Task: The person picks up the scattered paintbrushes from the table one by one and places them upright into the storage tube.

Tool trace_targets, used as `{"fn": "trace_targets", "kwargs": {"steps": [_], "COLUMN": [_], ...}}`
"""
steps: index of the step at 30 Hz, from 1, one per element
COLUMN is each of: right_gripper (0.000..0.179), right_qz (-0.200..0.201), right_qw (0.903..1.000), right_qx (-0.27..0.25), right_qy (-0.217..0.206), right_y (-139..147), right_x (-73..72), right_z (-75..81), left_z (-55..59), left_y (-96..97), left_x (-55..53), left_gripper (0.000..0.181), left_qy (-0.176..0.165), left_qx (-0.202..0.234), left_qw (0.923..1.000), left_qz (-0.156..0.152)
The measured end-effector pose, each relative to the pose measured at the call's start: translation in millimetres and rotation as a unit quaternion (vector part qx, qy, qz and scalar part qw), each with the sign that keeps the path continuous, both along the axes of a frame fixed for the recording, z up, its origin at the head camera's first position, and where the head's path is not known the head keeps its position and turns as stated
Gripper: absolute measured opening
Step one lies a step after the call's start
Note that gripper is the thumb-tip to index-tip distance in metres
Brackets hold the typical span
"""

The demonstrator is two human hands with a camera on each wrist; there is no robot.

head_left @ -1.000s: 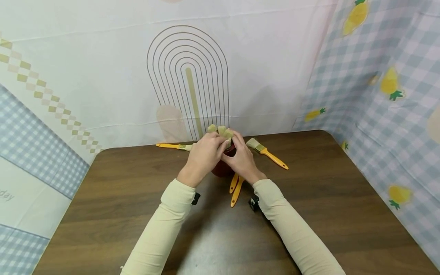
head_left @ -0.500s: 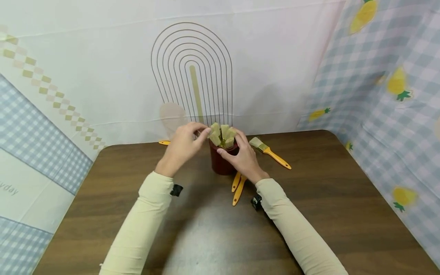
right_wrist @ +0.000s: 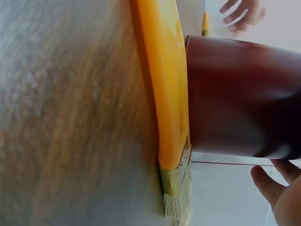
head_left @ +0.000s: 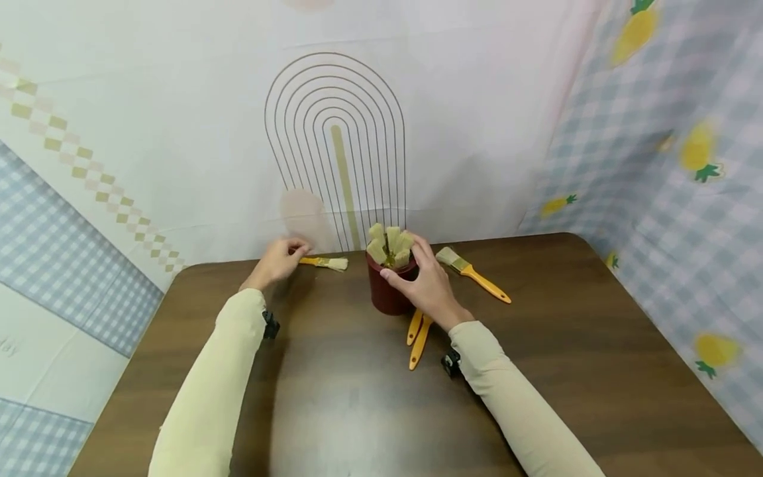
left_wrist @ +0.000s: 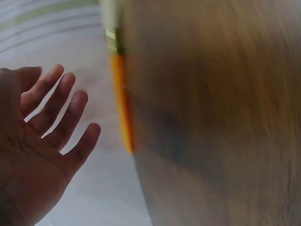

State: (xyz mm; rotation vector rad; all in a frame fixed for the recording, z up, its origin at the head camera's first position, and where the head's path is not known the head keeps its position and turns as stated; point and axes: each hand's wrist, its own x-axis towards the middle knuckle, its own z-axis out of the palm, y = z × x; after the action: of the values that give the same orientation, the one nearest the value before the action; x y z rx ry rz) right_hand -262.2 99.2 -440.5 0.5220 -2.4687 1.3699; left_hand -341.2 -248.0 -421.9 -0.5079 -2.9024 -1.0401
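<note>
Head view, clock centred on the pot, 12 = far side. Dark red pot [head_left: 387, 291] stands upright toward the far side of the table [head_left: 346, 411]; bunch of brushes [head_left: 390, 246] in it, bristles up. Right hand [head_left: 430, 281] on the pot's 3 o'clock side, thumb and fingers curled round the rim, clamped on it. Left hand [head_left: 279, 262] between 9 and 10, near the handle end of the left brush [head_left: 324, 263], which lies by the far edge with bristles toward 3. Left wrist cam shows that hand's fingers spread apart, holding nothing, brush just beside them with a visible gap. Right brush [head_left: 471, 273] lies at 3, well apart from the pot, bristles to 10, handle to 4. Two orange handles [head_left: 418, 344] lie on the table at 5, far ends hidden by the right hand; right wrist cam has bristles there, lying low beside the pot. White cloth [head_left: 489, 119] hangs at 12, checked cloth [head_left: 632, 199] at 2.
</note>
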Motion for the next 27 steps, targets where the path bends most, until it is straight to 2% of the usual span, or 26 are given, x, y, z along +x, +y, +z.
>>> {"fn": "trace_targets", "kwargs": {"steps": [3, 6, 9, 13, 18, 22, 27], "right_gripper": [0.083, 0.082, 0.082, 0.081, 0.084, 0.085, 0.085], "right_qz": [0.008, 0.009, 0.009, 0.006, 0.000, -0.003, -0.012], "right_qw": [0.9999, 0.9998, 0.9999, 0.9999, 0.9999, 1.0000, 0.9999], "right_qx": [0.000, -0.001, -0.006, -0.011, -0.008, -0.004, 0.000], "right_qy": [-0.013, -0.017, -0.012, -0.009, -0.010, -0.009, -0.009], "right_y": [-3, -6, -8, -9, -8, -7, -1], "right_x": [9.2, 15.3, 17.3, 15.5, 9.1, 3.1, -0.6], "right_z": [-6.4, -10.0, -9.6, -6.2, -1.3, 2.7, 4.5], "left_z": [-20.8, -33.9, -38.1, -35.0, -25.0, -16.5, -12.1], "left_y": [-7.1, -9.1, -7.4, -3.6, -0.7, 1.8, 9.3], "left_x": [7.5, 15.6, 22.8, 30.7, 44.5, 57.7, 73.6], "left_gripper": [0.029, 0.028, 0.026, 0.023, 0.021, 0.022, 0.020], "left_qy": [0.014, 0.026, 0.039, 0.050, 0.035, -0.009, -0.070], "left_qx": [-0.056, -0.121, -0.189, -0.242, -0.257, -0.230, -0.188], "left_qw": [0.9983, 0.9923, 0.9809, 0.9678, 0.9652, 0.9725, 0.9794], "left_qz": [-0.002, 0.004, 0.028, 0.048, 0.037, 0.036, 0.024]}}
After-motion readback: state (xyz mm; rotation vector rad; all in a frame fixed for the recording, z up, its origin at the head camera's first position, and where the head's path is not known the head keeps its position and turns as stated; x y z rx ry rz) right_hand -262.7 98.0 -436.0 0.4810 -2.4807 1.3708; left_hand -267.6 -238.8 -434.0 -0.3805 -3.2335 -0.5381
